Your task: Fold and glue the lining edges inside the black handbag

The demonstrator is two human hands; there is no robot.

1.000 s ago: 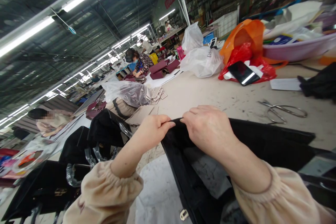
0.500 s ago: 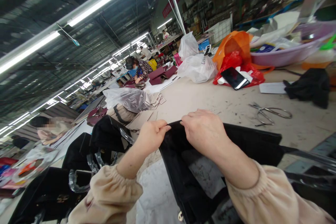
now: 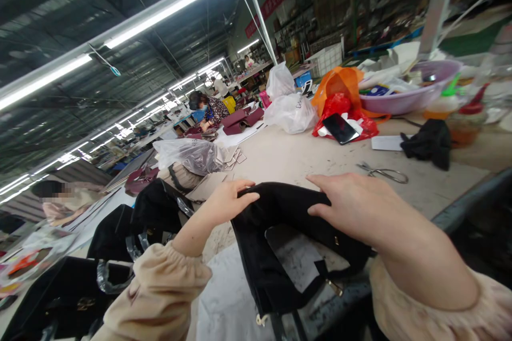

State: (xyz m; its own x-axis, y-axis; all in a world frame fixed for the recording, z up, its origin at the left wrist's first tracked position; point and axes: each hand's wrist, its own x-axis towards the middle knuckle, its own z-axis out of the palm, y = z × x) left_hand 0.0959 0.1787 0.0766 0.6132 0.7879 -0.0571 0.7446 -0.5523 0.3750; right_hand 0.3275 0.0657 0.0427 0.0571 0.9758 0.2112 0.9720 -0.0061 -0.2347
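1. The pale, marked tabletop (image 3: 288, 154) stretches beyond both hands, with scissors (image 3: 386, 173) just past the right hand (image 3: 356, 202).
2. Farther out on that side lie a black cloth item (image 3: 430, 144), a phone (image 3: 341, 129), a red plastic bag (image 3: 370, 127) and a purple basin (image 3: 404, 105).
3. Other black bags (image 3: 156, 205) sit left of the left hand (image 3: 224, 202); well beyond it, a co-worker (image 3: 216, 110) bends over maroon pieces (image 3: 240, 120) under slanting strip lights (image 3: 172, 8).
4. The black bag (image 3: 254, 256) lies below and between the hands, mouth open.
5. The left thumb and fingers frame its corner; whether they pinch, I cannot tell. The right hand's digits are spread at the rim.
6. A second ago both hands pinched the rim close together; now they are farther apart.
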